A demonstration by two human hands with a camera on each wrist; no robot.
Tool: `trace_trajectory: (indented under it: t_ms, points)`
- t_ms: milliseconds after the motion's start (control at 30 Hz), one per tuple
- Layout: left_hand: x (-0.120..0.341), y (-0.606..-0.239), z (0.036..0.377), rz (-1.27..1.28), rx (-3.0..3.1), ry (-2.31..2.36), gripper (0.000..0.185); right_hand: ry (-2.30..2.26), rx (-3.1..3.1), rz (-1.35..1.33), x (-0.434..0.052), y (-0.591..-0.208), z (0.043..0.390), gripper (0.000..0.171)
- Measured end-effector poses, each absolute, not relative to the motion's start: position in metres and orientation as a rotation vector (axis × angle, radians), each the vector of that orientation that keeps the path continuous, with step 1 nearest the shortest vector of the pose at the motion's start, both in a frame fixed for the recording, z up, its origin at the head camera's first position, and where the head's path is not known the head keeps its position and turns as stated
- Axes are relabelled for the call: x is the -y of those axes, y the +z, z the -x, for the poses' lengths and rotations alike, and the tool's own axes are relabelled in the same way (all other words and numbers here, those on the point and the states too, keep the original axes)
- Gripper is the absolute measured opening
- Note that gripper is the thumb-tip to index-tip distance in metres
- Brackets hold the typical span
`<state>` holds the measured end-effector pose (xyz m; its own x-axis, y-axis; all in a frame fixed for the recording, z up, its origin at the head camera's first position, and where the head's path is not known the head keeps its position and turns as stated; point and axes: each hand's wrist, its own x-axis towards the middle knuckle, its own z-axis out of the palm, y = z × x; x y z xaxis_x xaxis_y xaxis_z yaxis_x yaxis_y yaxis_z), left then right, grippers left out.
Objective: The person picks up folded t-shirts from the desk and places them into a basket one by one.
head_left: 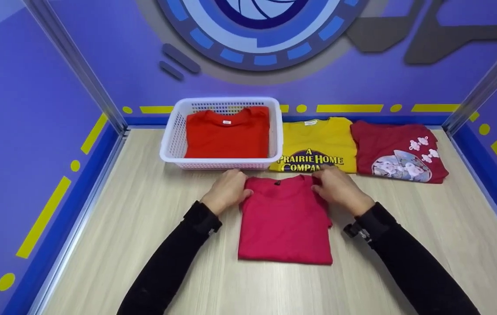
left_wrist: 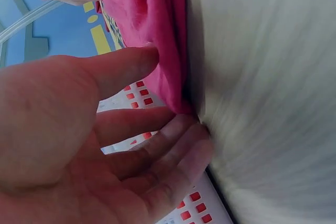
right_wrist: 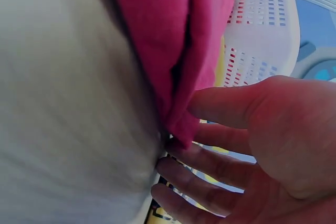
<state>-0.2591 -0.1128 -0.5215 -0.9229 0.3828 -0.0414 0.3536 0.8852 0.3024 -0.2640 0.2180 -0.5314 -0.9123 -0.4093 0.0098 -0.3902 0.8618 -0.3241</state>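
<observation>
1. Purple walls w/ yellow dash markings box in a pale wood-look table [head_left: 143, 218]; big blue round logo on the back wall.
2. Far left along the back edge: white basket [head_left: 168, 144] holding a folded red-orange tee [head_left: 226, 135]. Looks like that one's already put away.
3. Left hand [head_left: 227, 189] is at the top-left corner of the pink tee [head_left: 284, 223]. Left wrist cam shows fingers [left_wrist: 178, 145] fairly straight, tips sliding in under the fabric edge where it meets the table, thumb over the top. Not a real pinch yet afaict, hand pretty wide.
4. Pink tee sits mid-table, just in front of the basket and the yellow tee, folded into a neat rectangle, collar toward the back edge. Folding seems done imo; it's not in the basket yet.
5. Right hand [head_left: 338, 189] mirrors it at the top-right corner. Right wrist cam: fingers [right_wrist: 210, 166] loose and spread, working under the folded edge, thumb above. Also holding nothing firmly.
6. Back edge, right of the basket: folded yellow tee [head_left: 314, 144] w/ "Prairie Home Companion" print, touching the basket's side.
7. Further right, near the back right corner: dark red tee [head_left: 399, 151] w/ a white graphic, edge overlapping the yellow one. Both of these sit outside the basket, so I'd say roughly 1 of 4 stowed.
</observation>
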Motion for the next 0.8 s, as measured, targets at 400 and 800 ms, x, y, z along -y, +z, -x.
trace_trajectory:
  t_ms: [400,800]
  points:
    - [0.118,-0.523,0.266,-0.651,-2.817,0.555,0.021,-0.658,-2.868,0.589,-0.221,-0.533,0.263,0.024]
    - [0.130,-0.506,0.258,-0.692,-2.813,0.805,0.019,-0.859,-2.889,0.556,-0.234,-0.500,0.249,0.026]
